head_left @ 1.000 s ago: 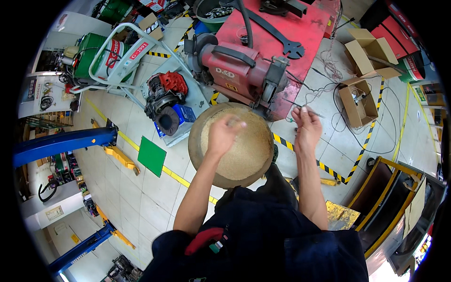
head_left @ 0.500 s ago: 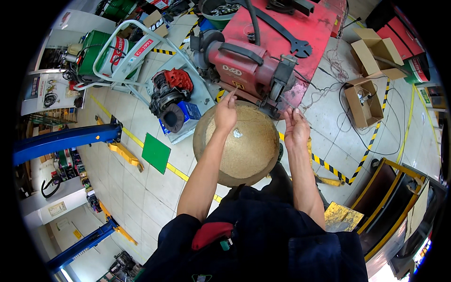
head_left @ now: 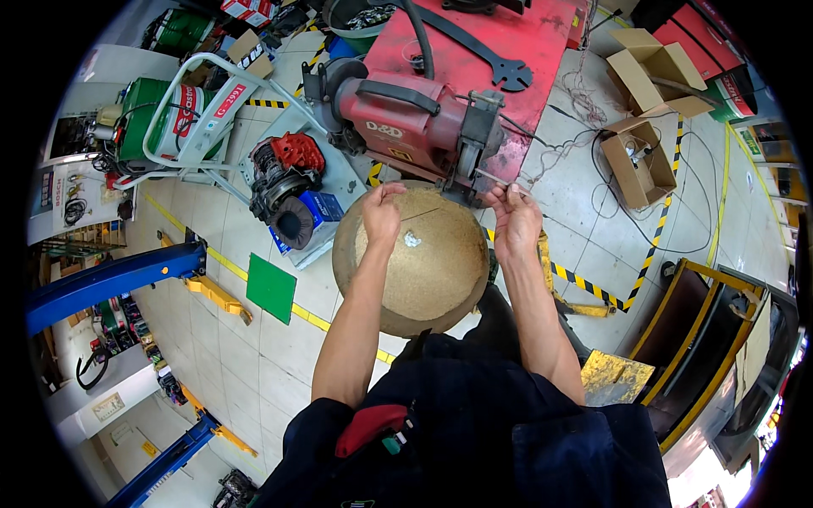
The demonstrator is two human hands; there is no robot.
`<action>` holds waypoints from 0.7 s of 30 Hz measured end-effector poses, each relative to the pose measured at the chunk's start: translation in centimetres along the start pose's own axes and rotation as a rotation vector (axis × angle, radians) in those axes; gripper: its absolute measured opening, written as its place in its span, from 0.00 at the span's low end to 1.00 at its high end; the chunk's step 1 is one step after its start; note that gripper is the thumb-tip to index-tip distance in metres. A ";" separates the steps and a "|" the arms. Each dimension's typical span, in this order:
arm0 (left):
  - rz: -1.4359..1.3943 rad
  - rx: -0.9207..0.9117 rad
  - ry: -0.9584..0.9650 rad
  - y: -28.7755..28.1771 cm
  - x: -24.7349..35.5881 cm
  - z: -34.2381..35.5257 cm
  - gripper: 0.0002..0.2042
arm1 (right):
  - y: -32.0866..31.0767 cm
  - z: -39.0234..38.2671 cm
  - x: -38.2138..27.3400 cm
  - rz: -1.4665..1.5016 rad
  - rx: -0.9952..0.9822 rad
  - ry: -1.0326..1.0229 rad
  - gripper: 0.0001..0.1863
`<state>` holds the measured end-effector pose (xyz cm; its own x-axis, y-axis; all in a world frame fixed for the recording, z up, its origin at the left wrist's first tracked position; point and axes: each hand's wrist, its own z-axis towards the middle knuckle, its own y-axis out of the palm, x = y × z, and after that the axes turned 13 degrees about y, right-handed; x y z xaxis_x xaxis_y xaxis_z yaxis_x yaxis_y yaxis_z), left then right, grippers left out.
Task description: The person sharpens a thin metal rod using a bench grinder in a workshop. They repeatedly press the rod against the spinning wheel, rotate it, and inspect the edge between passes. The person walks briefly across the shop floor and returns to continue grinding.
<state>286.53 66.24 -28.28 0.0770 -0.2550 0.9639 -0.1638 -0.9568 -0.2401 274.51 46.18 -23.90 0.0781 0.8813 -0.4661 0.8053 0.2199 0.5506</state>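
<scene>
A red bench grinder [head_left: 394, 123] with dark wheels at both ends sits on the near edge of a red table [head_left: 542, 59]. My right hand [head_left: 517, 224] is closed on a thin metal rod [head_left: 491, 177], which points at the grinder's right wheel [head_left: 471, 157]; whether they touch I cannot tell. My left hand [head_left: 381, 222] is held with curled fingers just below the grinder, and anything inside them is hidden. Beneath both hands is a round brown drum-like thing [head_left: 411, 284] with a speckled tan top. A pale spot and a thin dark line show on it.
A grey cart [head_left: 326, 245] at the left carries a red and black machine part [head_left: 288, 165] and a blue box [head_left: 323, 212]. A big dark wrench [head_left: 483, 55] lies on the table. Cardboard boxes [head_left: 635, 165] and loose cables are at the right. Blue lift arms [head_left: 118, 284] reach in from the left.
The whole view has shifted, so the grinder appears farther left. My left index finger, stretched out before, is now curled. The rod in my right hand shows more plainly beside the wheel.
</scene>
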 end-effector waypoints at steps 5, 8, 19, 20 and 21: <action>-0.080 0.032 -0.060 -0.2 2.7 -2.6 0.11 | -0.1 -0.8 -0.4 -0.022 0.006 -0.030 0.09; -0.044 -0.028 -0.107 -1.2 0.8 -4.6 0.12 | -0.6 -1.7 -0.6 0.003 -0.044 -0.018 0.10; -0.115 0.027 -0.322 -3.2 -1.2 -9.2 0.12 | 2.6 -4.2 1.4 -0.050 0.052 -0.140 0.11; -0.115 0.029 -0.323 -3.2 -1.2 -9.3 0.12 | 3.0 -4.6 1.7 -0.076 0.048 -0.168 0.12; -0.105 0.025 -0.316 -3.3 -1.2 -9.5 0.12 | 3.1 -5.1 1.8 -0.100 0.044 -0.196 0.12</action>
<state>277.62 70.98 -27.54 0.3941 -0.1819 0.9009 -0.1145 -0.9823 -0.1483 274.19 50.58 -19.47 0.1058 0.7571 -0.6446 0.8393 0.2796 0.4662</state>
